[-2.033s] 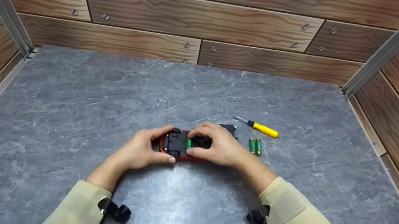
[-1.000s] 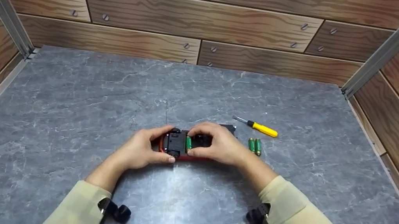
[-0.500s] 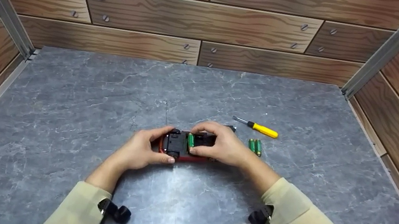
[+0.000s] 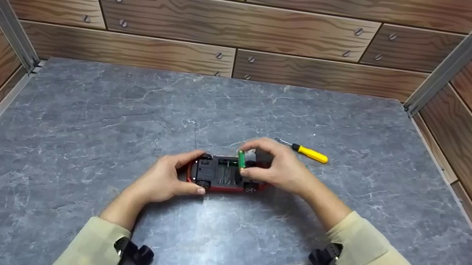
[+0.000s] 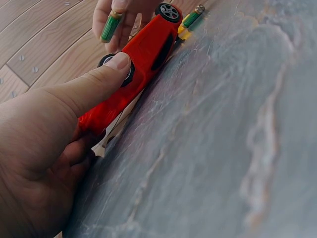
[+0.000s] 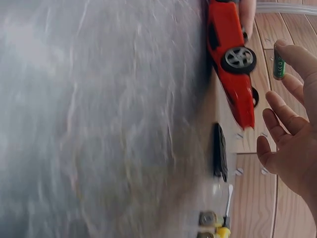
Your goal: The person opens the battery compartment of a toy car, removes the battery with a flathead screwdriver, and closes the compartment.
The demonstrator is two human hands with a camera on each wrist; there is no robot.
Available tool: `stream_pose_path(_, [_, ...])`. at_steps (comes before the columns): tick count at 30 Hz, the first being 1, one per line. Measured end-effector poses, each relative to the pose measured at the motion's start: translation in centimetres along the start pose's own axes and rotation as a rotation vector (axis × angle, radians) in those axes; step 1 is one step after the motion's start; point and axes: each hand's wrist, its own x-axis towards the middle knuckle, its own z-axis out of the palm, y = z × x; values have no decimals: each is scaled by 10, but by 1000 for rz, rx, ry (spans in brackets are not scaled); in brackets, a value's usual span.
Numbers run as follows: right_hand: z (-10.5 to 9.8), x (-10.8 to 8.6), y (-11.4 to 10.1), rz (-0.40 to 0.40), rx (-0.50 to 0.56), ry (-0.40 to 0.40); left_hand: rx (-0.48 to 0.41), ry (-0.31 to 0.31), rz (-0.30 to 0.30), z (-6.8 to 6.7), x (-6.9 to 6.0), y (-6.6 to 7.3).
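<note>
A red toy car [image 4: 227, 189] lies upside down on the table, its black underside up and a battery compartment [image 4: 228, 176] uncovered. My left hand [image 4: 163, 178] grips its left end between thumb and fingers; in the left wrist view the thumb lies by a wheel [image 5: 128, 74]. Between thumb and index finger, my right hand [image 4: 284, 170] pinches a green battery [image 4: 241, 159] just above the car. Something green shows along the compartment's far side, too small to tell. Two more batteries lie on the table, mostly hidden by my right hand; their ends [image 6: 209, 218] show in the right wrist view.
A screwdriver [image 4: 311, 154] with a yellow handle lies behind my right hand. A black cover [image 6: 219, 152] rests on the table beyond the car's end in the right wrist view. Wood-patterned walls [image 4: 159, 51] border the grey marbled table [image 4: 105, 99].
My right hand has lifted the battery out of the car's compartment and moved it right and up. My left hand keeps its hold on the car, which has barely moved.
</note>
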Motion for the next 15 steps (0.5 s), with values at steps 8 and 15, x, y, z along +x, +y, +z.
stream_pose_path(8, [-29, -16, 6, 31, -58, 58, 6, 4, -2, 2, -1, -1])
stream_pose_path(15, [-54, -36, 20, 110, -85, 90, 2, 5, -7, 0, 0, -2])
